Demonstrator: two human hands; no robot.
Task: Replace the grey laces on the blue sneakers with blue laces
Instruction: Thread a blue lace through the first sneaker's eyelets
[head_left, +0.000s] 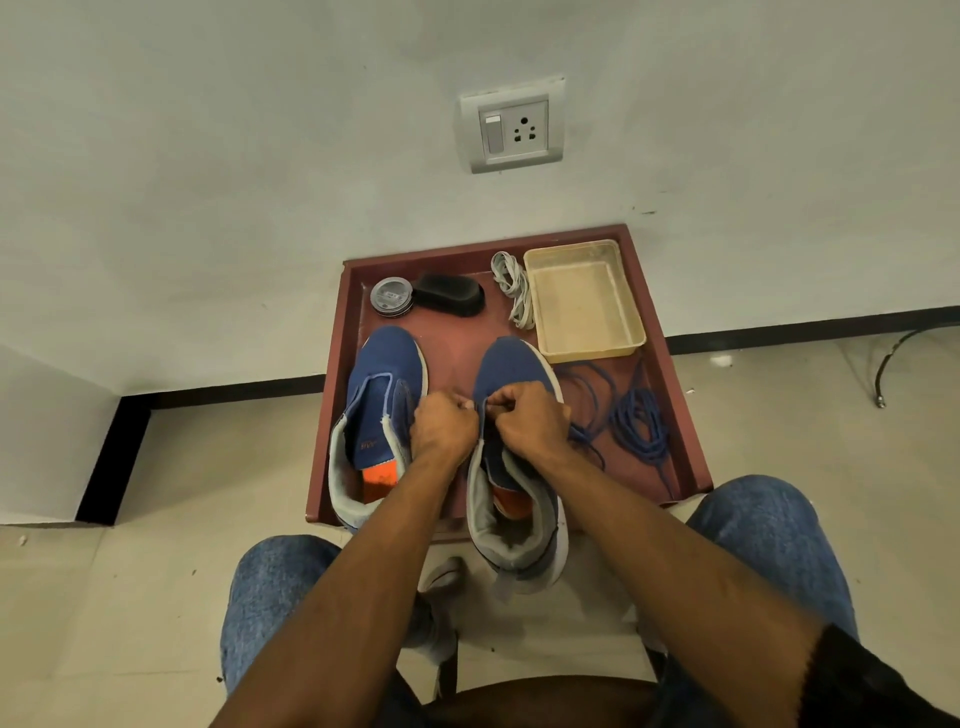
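**Both hands pinch at the right sneaker's eyelets**

Two blue knit sneakers stand side by side on a shallow reddish-brown tray (670, 332), toes toward the wall. The left sneaker (387, 374) has no lace: its soft mesh tongue lies open, showing a grey padded collar and an orange insole. The right sneaker (511, 369) sits partly off the near rim of the tray, heel toward the person.

The left hand (441, 423) is clenched, thumb and fingertips pinching something small at the left edge of the right sneaker's throat. The right hand (530, 415) is curled the same way at the opposite edge, its fingertips almost touching the other hand's. What exactly each pinches is too small to tell; a thin blue lace (587, 441) trails from under the right hand.

More blue cord (641, 423), round and rope-like, lies in a loose coil on the tray just right of that sneaker. The flat grey laces (514, 286) lie bundled at the far side, beside a rectangular translucent plastic tub (584, 306). A round metal polish tin (392, 296) touches a black oval brush (449, 293) at the far left corner.
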